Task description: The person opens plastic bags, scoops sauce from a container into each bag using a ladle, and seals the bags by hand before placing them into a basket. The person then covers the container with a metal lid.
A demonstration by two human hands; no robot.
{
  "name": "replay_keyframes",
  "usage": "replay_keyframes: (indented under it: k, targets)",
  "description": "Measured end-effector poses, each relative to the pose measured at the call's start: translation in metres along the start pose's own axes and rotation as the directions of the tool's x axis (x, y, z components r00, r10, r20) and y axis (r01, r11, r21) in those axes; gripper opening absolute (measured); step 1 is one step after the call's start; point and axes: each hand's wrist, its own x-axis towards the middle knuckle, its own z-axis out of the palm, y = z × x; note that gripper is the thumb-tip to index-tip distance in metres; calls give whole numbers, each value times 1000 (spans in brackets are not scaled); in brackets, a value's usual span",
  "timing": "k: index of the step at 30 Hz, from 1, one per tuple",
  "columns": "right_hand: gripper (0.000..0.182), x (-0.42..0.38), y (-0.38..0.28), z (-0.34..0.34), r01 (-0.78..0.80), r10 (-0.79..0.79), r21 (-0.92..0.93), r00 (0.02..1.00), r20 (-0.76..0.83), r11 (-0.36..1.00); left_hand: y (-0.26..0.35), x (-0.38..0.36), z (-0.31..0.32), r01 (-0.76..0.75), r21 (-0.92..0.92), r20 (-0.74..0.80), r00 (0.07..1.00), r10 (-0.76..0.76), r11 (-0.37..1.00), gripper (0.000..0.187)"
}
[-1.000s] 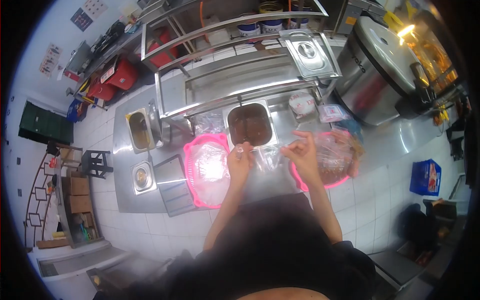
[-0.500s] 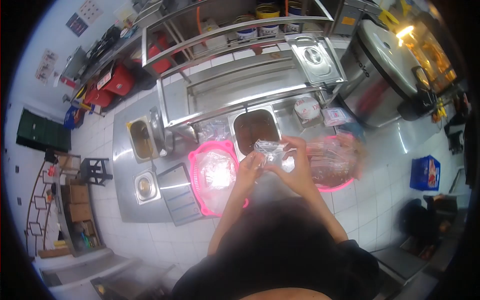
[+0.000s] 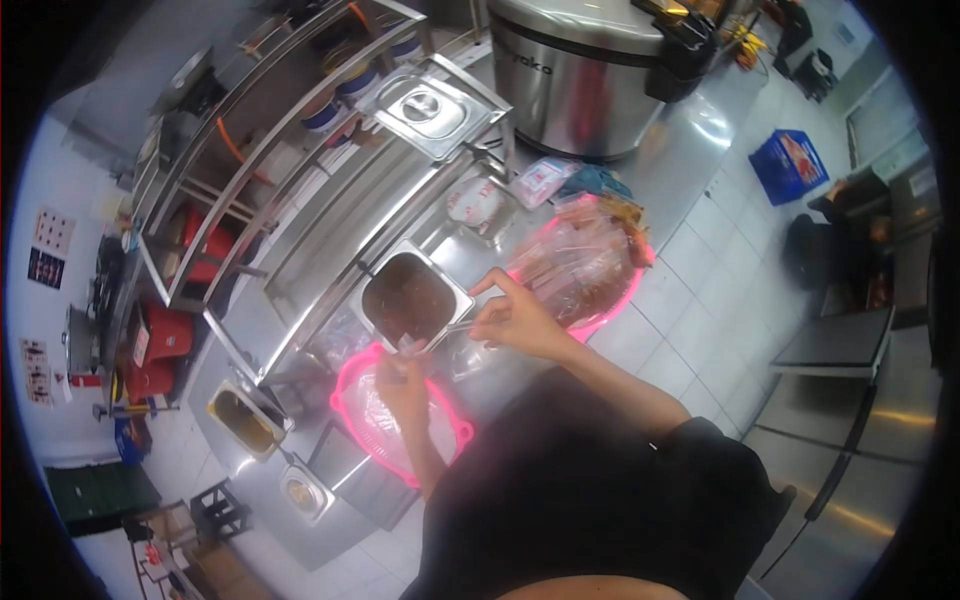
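Note:
My left hand (image 3: 402, 388) is closed, fingertips pinching a small crumpled clear plastic bag (image 3: 410, 346). It is above the far rim of a pink basket (image 3: 345, 405) lined with clear plastic. Beside the right edge of a steel pan (image 3: 462, 300) holding brown liquid is my right hand (image 3: 520, 318). Its index finger and thumb are apart, the other fingers bent, and no object shows clearly between them. To its right, a second pink basket (image 3: 630, 290) holds filled clear plastic bags (image 3: 575, 262).
A steel rack (image 3: 300, 280) runs behind the pan, with a lidded steel pan (image 3: 425, 112) on its end. Farther back stands a large steel cooker (image 3: 565, 95). A white printed tub (image 3: 476, 203) and smaller steel pans (image 3: 245, 420) share the counter. A blue crate (image 3: 790, 165) sits on the floor.
My hands, together on the clear bag before, have moved apart; the bag stays with my left hand. The view has turned, bringing the cooker and right-hand basket nearer the middle.

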Motion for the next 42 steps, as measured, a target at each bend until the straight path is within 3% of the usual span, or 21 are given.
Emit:
replay_keyframes:
  k: [2, 4, 6, 8, 9, 10, 11, 12, 13, 14, 17, 20, 24, 26, 27, 29, 32, 34, 38, 40, 42]
  targets:
    - [42, -3, 1, -1, 48, -55, -114, 997, -59, 992, 1, 0, -15, 105, 0, 33, 994, -105, 995, 36]
    - [40, -5, -1, 3, 77, -116, -285, 986, -120, 955, 10, 0, -14, 70, 12, -125, 990, -67, 998, 42]
    - [39, -6, 4, 12, 96, -147, -315, 979, -144, 944, 28, -10, -12, 115, 103, -56, 992, -110, 988, 44]
    - [39, 0, 25, 27, 275, -297, -123, 927, -227, 953, 39, -22, -4, 283, -282, 217, 950, -227, 917, 27]
    - [39, -2, 22, 33, 274, -296, -122, 926, -233, 954, 41, -27, 4, 251, -200, 193, 958, -213, 947, 21]
    - [40, -5, 17, 38, 260, -247, 66, 956, -160, 963, 34, -26, 4, 254, -198, 196, 957, -215, 947, 21]
    - [40, -8, 12, 41, 223, -210, 250, 975, -77, 942, 21, -24, 4, 152, -13, 146, 978, -148, 988, 19]
    - [40, -10, 10, 40, 223, -210, 251, 975, -79, 942, 22, -23, 7, 49, 175, 110, 992, -69, 983, 17]
    - [42, -12, 9, 38, 208, -203, 217, 978, -44, 954, 28, -24, 12, 20, 115, 60, 998, -27, 993, 17]
    - [43, -13, 8, 36, 195, -197, 180, 980, -6, 964, 33, -24, 9, 17, 113, 60, 998, -24, 993, 17]
    - [46, -13, 5, 25, 159, -165, 88, 985, 60, 983, 42, -17, -4, 15, 416, 148, 985, -84, 909, 20]
    - [46, -13, 7, 18, 154, -152, -69, 988, 34, 986, 64, -20, 15, -90, 395, 5, 995, 96, 914, 23]
    - [46, -11, 12, 18, 112, -112, -3, 994, 21, 994, 70, -30, 29, -54, 491, -146, 979, 143, 869, 35]
    - [47, -11, 17, 25, 235, -229, 45, 968, -105, 971, 39, -32, 26, -85, 94, -194, 976, 102, 992, 50]
    - [47, -14, 15, 30, 229, -226, 51, 972, -69, 972, 22, -33, 24, -92, 87, -164, 981, 105, 992, 47]
    - [49, -24, 6, 35, 353, -364, -194, 931, -25, 915, 16, -39, 19, 125, -125, 61, 991, -118, 984, 56]
    - [50, -33, 12, 48, 324, -284, -214, 938, 197, 921, 1, -49, 32, 7, -116, -68, 998, -15, 993, 48]
    - [53, -34, 16, 51, 296, -246, -186, 936, 253, 937, -5, -57, 31, 203, -231, 28, 979, -202, 951, 46]
    - [55, -34, 24, 49, 216, -160, -141, 931, 329, 966, 6, -72, 31, 195, -220, -82, 973, -217, 956, 34]
    - [52, -33, 36, 49, 29, -53, 75, 936, 347, 997, 17, -78, 33, 19, -252, -101, 994, -46, 967, 32]
    - [51, -32, 39, 50, -4, -25, 74, 921, 388, 997, 11, -86, 23, 126, -257, -148, 975, -168, 958, 36]
